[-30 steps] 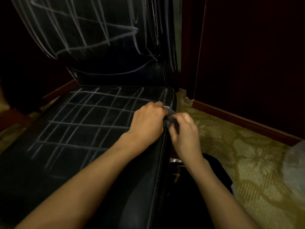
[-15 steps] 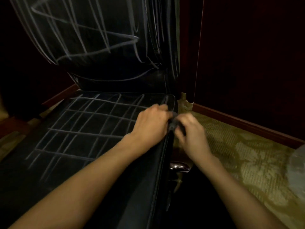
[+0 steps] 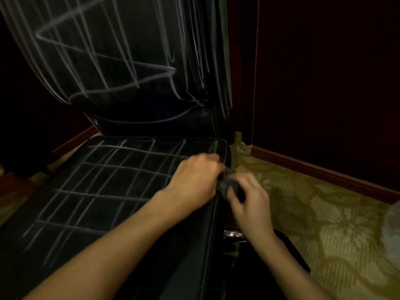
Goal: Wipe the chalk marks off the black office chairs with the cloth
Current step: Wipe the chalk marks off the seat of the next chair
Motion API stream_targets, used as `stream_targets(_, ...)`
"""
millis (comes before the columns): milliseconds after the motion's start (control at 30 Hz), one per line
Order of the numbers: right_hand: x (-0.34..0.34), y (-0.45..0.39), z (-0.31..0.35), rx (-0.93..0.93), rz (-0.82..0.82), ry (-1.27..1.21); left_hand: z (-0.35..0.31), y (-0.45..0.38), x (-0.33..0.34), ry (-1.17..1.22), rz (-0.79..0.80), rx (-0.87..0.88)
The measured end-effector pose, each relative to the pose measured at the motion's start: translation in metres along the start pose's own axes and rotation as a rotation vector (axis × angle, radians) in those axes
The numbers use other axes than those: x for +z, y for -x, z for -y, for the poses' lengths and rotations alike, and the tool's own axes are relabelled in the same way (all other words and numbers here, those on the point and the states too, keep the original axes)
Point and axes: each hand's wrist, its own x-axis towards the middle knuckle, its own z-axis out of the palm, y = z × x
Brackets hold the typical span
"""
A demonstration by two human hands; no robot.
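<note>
Right hand (image 3: 249, 204) and dark cloth (image 3: 227, 187) now farther along the seat edge.

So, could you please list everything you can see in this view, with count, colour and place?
office chair: one, black, fills the left and centre; seat and backrest.
chalk marks: many, white; a grid on the seat, loops and strokes on the backrest.
cloth: one, dark grey, bunched at the seat's right edge between both hands.
carpet: one, olive-gold patterned, on the right.
wall panels: dark reddish-brown, behind, with a skirting board.
pale object: one, blurred, at the right edge; cannot tell what.
left hand: one, on the seat's right edge, grip on the cloth.
right hand: one, beside the seat, grip on the cloth.
</note>
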Motion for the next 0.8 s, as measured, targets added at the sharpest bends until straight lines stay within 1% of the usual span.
stream_targets(133, 0.019, -0.084, -0.020, 0.055, -0.034, 0.094, 0.041, -0.067, 0.011, 0.048, -0.053, -0.099)
stream_targets(233, 0.030, -0.113, -0.029, 0.125, -0.004, 0.164, 0.051, -0.092, 0.020, 0.104, -0.097, -0.173)
stream_targets(300, 0.029, -0.115, -0.026, 0.129, 0.012, 0.198, 0.049, -0.095, 0.023, 0.095, -0.111, -0.188)
stream_targets(400, 0.018, -0.089, -0.016, 0.002, 0.033, 0.253, 0.044, -0.068, 0.016, 0.121, -0.080, -0.144)
stream_targets(533, -0.006, -0.042, 0.002, -0.099, 0.192, 0.326, 0.031, -0.018, 0.010, 0.087, 0.032, -0.033)
stream_targets(600, -0.010, -0.056, 0.003, -0.124, 0.243, 0.364, 0.031, -0.025, 0.007, 0.091, 0.010, -0.038)
stream_targets(667, -0.003, -0.087, -0.004, -0.131, 0.234, 0.427, 0.040, -0.047, 0.008, 0.117, -0.028, -0.075)
stream_targets(733, 0.009, -0.118, -0.012, -0.081, 0.246, 0.499, 0.052, -0.071, 0.012, 0.169, -0.062, -0.145)
stream_targets(800, 0.017, -0.141, -0.013, -0.016, 0.270, 0.517, 0.059, -0.089, 0.019, 0.173, -0.090, -0.217)
